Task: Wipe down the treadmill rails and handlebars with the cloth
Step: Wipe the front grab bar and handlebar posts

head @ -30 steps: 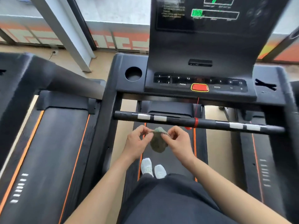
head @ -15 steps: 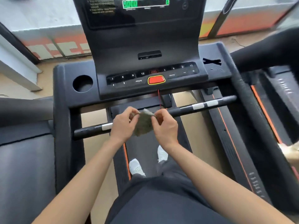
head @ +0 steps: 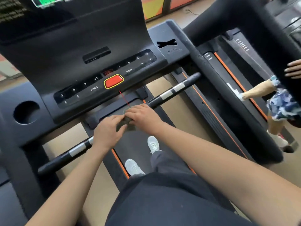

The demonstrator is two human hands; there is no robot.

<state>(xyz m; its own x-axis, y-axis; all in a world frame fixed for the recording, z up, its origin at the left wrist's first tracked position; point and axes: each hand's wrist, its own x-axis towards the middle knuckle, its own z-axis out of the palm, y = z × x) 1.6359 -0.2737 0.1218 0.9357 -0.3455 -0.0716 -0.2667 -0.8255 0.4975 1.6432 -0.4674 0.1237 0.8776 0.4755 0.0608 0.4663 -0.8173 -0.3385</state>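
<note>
Both hands are bunching the cloth at the front handlebar's middle. The left hand and right hand are each pinching it, apparently readying a wipe.

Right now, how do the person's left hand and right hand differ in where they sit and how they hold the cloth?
The left hand sits lower and nearer the body, fingers stretched onto the cloth from the left. The right hand sits higher, closer to the crossbar, fingers curled over the cloth's top. The left hand leaves more of the cloth showing; the right hand hides its upper part. Both hands touch the same bunched grey-green cloth at the bar's middle.
</note>
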